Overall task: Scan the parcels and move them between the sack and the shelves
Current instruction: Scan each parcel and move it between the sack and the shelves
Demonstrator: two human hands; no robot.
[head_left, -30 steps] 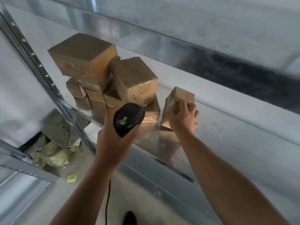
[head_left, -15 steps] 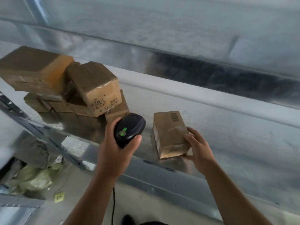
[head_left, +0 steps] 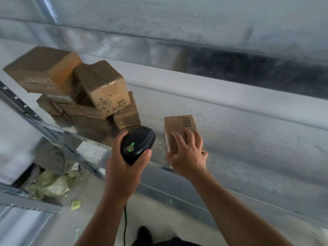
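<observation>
While the left hand [head_left: 123, 168] grips the scanner [head_left: 137, 144], the right hand [head_left: 188, 155] rests, fingers spread, on the small parcel [head_left: 175, 127], right of the stack [head_left: 104, 89] and apart from it. It looks like light, stiff cardboard, best clasped across its narrow sides.

The scanner [head_left: 140, 139] is glossy black, with a green light [head_left: 130, 147] glowing on top and a black cable [head_left: 125, 221] below, and the parcel [head_left: 174, 125] is plain brown cardboard with a black barcode [head_left: 187, 122] printed at its far end. The boxes [head_left: 44, 71] are the same brown, and one printed box [head_left: 108, 93] carries scattered black dots and small symbols on its near face. The shelf [head_left: 248, 139] is dull grey metal with a fine mottled speckle, the post [head_left: 19, 103] grey with a row of dark holes, the sack [head_left: 51, 185] pale yellow-green, the note [head_left: 76, 204] yellow with dark digits, and the floor [head_left: 99, 206] grey.
</observation>
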